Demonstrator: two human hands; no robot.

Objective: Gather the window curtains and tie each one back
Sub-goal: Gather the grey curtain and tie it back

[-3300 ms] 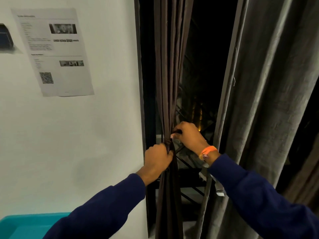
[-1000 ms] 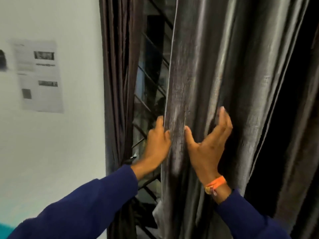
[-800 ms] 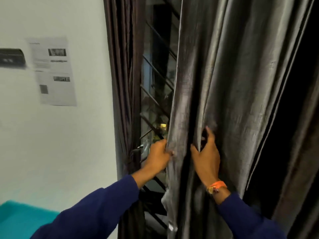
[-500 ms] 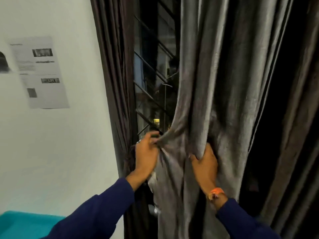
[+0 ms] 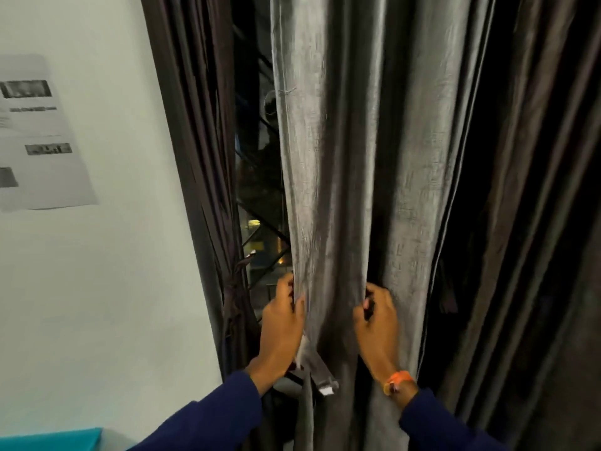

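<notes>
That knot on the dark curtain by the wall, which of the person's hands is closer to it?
Left. The left hand grips the grey curtain edge just right of the dark curtain's knot. The right hand grips a fold further right, well away.

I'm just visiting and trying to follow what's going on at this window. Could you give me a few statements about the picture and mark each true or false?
1. Both hands grip the grey curtain. True: the left hand holds its left edge, the right hand a fold.
2. The dark curtain by the wall hangs loose. False: it is tied into a bundle.
3. A printed sheet is on the wall. True.
4. The orange wristband is on the left wrist. False: it is on the right wrist.
5. The grey curtain is already tied. False: no tie shows around it.
</notes>
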